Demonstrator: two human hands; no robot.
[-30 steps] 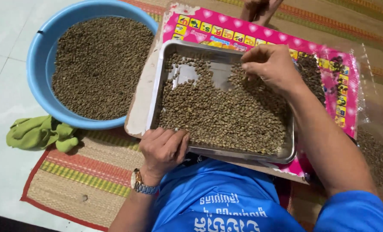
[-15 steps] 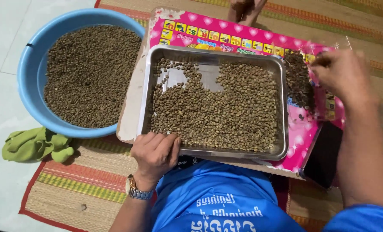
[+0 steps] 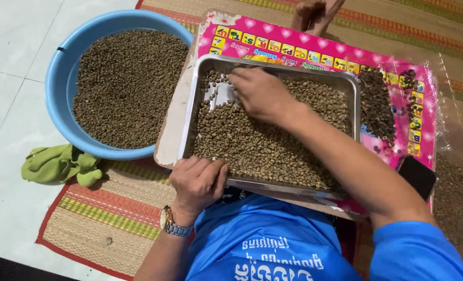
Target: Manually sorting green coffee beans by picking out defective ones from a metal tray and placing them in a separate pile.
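Head view, steeply downward, close, edges perhaps cropped

Left hand (image 3: 197, 179) grips metal tray (image 3: 190, 112) edge; right hand (image 3: 260, 93) spread on beans (image 3: 257, 148).

A metal tray (image 3: 195, 112) filled with beans (image 3: 262, 145) sits at the centre of the frame, on a printed board (image 3: 314, 49). A basin (image 3: 60, 99) of beans lies to its left, in the upper left. A cloth (image 3: 60, 164) lies below the basin, at the left edge. A loose pile of beans (image 3: 377, 104) rests on the board right of the tray. A phone (image 3: 417, 176) lies at the lower right. A woven mat (image 3: 106, 208) lies under everything.
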